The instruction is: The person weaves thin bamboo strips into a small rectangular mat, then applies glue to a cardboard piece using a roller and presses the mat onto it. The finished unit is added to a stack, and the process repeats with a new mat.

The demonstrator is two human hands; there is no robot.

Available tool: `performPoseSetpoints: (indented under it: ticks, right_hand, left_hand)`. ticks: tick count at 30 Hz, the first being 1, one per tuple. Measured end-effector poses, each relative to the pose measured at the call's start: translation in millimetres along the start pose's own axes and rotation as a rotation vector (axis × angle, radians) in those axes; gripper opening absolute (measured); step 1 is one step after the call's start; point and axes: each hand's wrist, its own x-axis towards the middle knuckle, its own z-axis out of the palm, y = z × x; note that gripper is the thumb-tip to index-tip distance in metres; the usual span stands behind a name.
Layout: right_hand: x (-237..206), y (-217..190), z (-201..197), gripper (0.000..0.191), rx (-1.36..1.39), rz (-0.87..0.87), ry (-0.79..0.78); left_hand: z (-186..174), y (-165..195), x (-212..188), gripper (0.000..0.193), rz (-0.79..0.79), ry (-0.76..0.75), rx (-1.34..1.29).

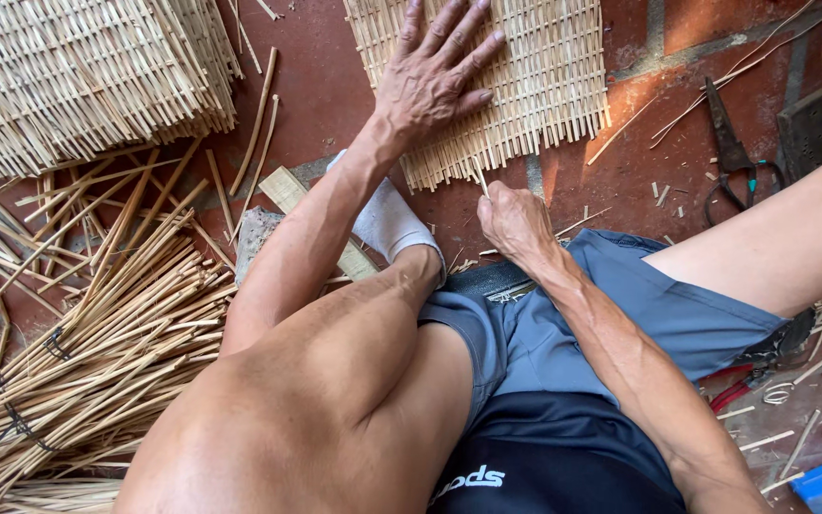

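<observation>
Two hands: left hand [435, 76] splayed flat on woven mat [544, 86]; right hand [514, 221] pinching thin stick [479, 177].

Bright daylight; soft shadows; sharp focus; edges stretched.

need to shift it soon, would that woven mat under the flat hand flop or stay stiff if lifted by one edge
The woven mat would probably sag a little, being thin slats. It looks light. Loose slat ends at the edge by the right hand might slip out; the left hand presses it flat.
</observation>
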Motion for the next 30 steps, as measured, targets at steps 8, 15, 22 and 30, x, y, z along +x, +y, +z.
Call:
performPoseSetpoints:
  ticks: [8,15,22,30]
  right_hand:
    - [7.5,5.2,3.6,0.029,0.003,0.017,-0.035]
    - [-5.3,-5.4,-13.2,0.029,-0.057,-0.02,-0.037]
    - [-3.6,-25.9,1.3,0.027,0.028,-0.146,-0.033]
    - [11.2,-23.4,12.6,0.027,0.049,-0.069,-0.085]
  left_hand:
    - [1.2,4.9,-1.1,0.073,-0.036,-0.044,0.0]
    - [6.3,1.3,-1.2,0.072,-0.028,-0.001,0.013]
    - [13.9,0.3,0.0,0.071,-0.015,0.054,0.021]
    - [17.5,-1.1,0.3,0.072,-0.001,0.088,0.044]
